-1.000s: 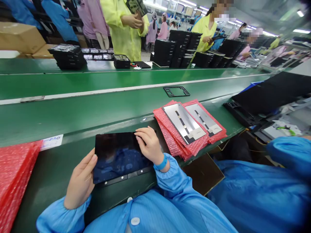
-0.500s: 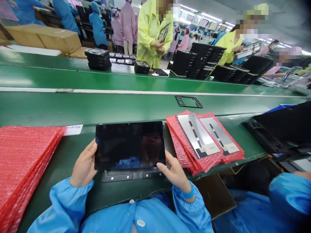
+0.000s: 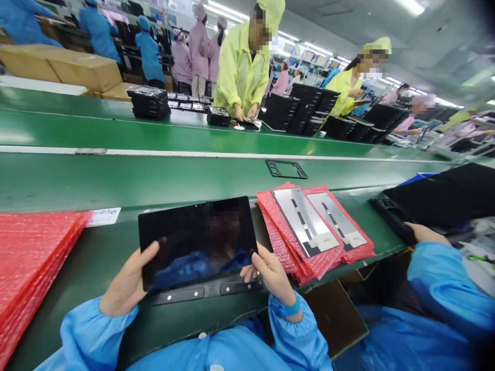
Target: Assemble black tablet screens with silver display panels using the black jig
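From the head camera, the dark tablet (image 3: 197,242) is held in both hands over a black strip with round studs (image 3: 204,292), its glass facing up and reflecting a blue sleeve. The left hand (image 3: 124,281) holds the lower left edge, its thumb spread across the glass and its other fingers out of sight beneath. The right hand (image 3: 270,273) has the lower right corner, fingers close together and curled; they seem to pinch the edge against the thumb, though the thumb is hard to make out. The step in hand looks like checking or positioning the tablet, and lowering it onto the strip would call for both hands to keep it level.

Just right of the tablet, two silver panels (image 3: 305,221) lie on a pile of red bubble bags (image 3: 294,247), on top of the bags rather than inside them. Left of the tablet is a taller pile of red bubble bags (image 3: 34,257), with a white label (image 3: 103,217) beside it. Beyond the tablet, a black open frame (image 3: 286,169) lies on the green conveyor belt (image 3: 116,178). Far right of the tablet, a co-worker's hand (image 3: 425,233) rests on a black tray (image 3: 390,219)
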The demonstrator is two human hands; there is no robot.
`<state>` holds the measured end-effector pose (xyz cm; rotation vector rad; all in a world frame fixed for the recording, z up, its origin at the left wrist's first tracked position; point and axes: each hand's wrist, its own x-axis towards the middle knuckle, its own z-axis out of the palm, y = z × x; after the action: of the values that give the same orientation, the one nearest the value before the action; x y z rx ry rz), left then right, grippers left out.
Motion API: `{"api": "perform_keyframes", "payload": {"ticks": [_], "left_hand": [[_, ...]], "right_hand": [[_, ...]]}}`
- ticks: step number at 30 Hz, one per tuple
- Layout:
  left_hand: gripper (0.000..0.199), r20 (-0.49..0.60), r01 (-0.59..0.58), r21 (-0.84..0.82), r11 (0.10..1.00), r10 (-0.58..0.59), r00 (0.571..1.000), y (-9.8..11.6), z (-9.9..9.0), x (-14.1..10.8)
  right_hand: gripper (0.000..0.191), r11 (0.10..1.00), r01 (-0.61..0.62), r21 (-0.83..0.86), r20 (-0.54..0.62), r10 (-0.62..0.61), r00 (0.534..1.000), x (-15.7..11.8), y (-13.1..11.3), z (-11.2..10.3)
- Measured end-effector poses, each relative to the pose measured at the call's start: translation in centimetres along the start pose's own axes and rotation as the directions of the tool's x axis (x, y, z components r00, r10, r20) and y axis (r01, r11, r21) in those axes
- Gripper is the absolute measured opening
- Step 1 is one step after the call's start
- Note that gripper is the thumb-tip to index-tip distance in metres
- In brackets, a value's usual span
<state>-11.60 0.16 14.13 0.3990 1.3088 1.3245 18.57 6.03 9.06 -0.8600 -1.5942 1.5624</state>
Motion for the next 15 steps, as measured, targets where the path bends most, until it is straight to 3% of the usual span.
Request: {"api": "perform_keyframes", "payload": {"ticks": [3, 5, 6, 8, 10, 11, 12, 15], "left_hand": [[0.059, 0.055, -0.055, 0.204, 0.977, 0.044, 0.997, 0.2, 0.3, -0.7], [0.045, 0.057, -0.239, 0.390, 0.889, 0.235, 0.970, 0.8, 0.7, -1.2], [0.040, 0.101, -0.363, 0.474, 0.802, 0.359, 0.928, 1.2, 0.9, -1.4], [0.031, 0.292, -0.624, 0.559, 0.546, 0.574, 0.765, 2.3, 1.7, -1.6], [0.027, 0.498, -0.790, 0.527, 0.314, 0.639, 0.586, 3.5, 2.5, -1.2], [0.027, 0.535, -0.809, 0.523, 0.269, 0.635, 0.557, 4.1, 2.9, -0.7], [0.028, 0.515, -0.792, 0.542, 0.279, 0.635, 0.576, 4.7, 3.2, 0.0], [0.037, 0.256, -0.627, 0.594, 0.504, 0.620, 0.741, 6.3, 4.0, 3.7]], "right_hand": [[0.056, 0.993, 0.005, -0.114, -0.063, -0.012, 0.998, 0.6, 0.7, -1.0], [0.057, 0.964, 0.052, -0.260, -0.154, -0.095, 0.984, 0.8, 0.9, -1.5], [0.059, 0.945, 0.072, -0.318, -0.199, -0.141, 0.970, 0.9, 0.9, -1.7], [0.059, 0.921, 0.081, -0.381, -0.265, -0.192, 0.945, 0.8, 0.6, -2.2], [0.049, 0.900, 0.054, -0.432, -0.310, -0.204, 0.929, 0.4, 0.1, -3.2], [0.045, 0.880, 0.040, -0.473, -0.335, -0.222, 0.916, 0.1, -0.1, -3.8], [0.041, 0.847, 0.027, -0.531, -0.360, -0.254, 0.897, -0.3, -0.3, -4.7], [0.044, 0.624, -0.038, -0.781, -0.382, -0.428, 0.819, -2.1, -0.4, -8.3]]}}
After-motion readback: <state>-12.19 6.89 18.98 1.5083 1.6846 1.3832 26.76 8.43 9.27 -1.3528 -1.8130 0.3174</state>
